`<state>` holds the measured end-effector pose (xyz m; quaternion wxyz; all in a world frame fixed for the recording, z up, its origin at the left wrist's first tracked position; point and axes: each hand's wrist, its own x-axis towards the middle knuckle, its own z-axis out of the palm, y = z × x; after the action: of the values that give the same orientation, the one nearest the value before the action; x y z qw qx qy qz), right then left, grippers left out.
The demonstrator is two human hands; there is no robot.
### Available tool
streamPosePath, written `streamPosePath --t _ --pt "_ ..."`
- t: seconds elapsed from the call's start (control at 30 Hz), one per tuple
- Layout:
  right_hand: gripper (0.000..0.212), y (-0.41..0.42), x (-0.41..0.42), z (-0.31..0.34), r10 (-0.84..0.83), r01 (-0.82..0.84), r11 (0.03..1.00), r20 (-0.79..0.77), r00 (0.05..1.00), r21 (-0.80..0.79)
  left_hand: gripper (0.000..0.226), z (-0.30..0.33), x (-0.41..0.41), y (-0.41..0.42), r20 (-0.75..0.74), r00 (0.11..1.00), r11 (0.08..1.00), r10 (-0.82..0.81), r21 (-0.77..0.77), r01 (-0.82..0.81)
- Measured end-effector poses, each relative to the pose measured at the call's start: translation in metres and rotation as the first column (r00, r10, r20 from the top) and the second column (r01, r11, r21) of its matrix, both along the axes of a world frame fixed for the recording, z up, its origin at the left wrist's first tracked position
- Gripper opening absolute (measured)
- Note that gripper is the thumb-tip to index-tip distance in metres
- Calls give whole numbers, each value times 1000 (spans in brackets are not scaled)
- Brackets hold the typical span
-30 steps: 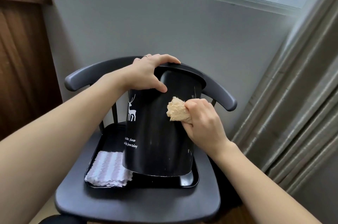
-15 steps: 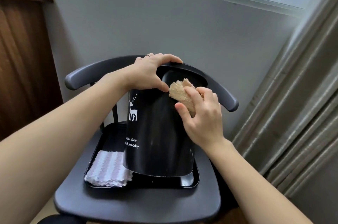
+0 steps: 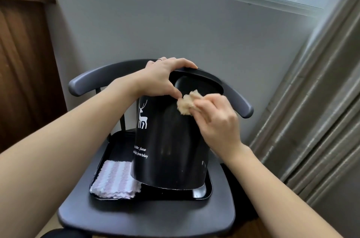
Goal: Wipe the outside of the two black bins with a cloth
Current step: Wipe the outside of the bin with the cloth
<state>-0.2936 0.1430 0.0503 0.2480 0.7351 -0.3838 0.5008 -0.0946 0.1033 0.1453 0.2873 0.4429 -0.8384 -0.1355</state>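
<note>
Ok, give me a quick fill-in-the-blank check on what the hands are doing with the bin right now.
1. The left hand grips the black bin at its ____.
2. The right hand presses a beige ____ against the bin's side.
3. The bin stands on a black tray, which rests on the seat of a ____.
4. A folded striped cloth lies on the tray to the bin's ____.

Missing words: rim; cloth; chair; left

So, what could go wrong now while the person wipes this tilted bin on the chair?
1. The black bin leans on its bottom edge in the tray, steadied only by the left hand at its rim; a hard wipe might make it slip.
2. The right hand pinches a small bunched tan cloth, which could drop.
</note>
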Motion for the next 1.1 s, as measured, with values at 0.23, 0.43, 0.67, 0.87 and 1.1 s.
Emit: streamPosePath --t 0.23,0.43,0.67,0.87,1.1 --pt "7 4 -14 1 72 -81 996 -212 975 -32 79 -1 0 -2 -10 1000 999 12 42 -12" --pt "6 17 -5 -17 -1 -5 999 -116 993 -50 79 -1 -2 -5 -6 1000 998 21 53 -21" --pt "11 47 -9 -66 127 -130 991 -266 956 6 78 -2 3 -7 -18 999 998 30 64 -29" --pt "29 37 -8 -51 207 -210 970 36 978 124 76 -1 7 -9 -6 999 997 44 69 -44" --pt "16 64 -11 -85 337 -306 938 -230 913 161 76 -1 7 -9 -20 998 994 59 94 -57"
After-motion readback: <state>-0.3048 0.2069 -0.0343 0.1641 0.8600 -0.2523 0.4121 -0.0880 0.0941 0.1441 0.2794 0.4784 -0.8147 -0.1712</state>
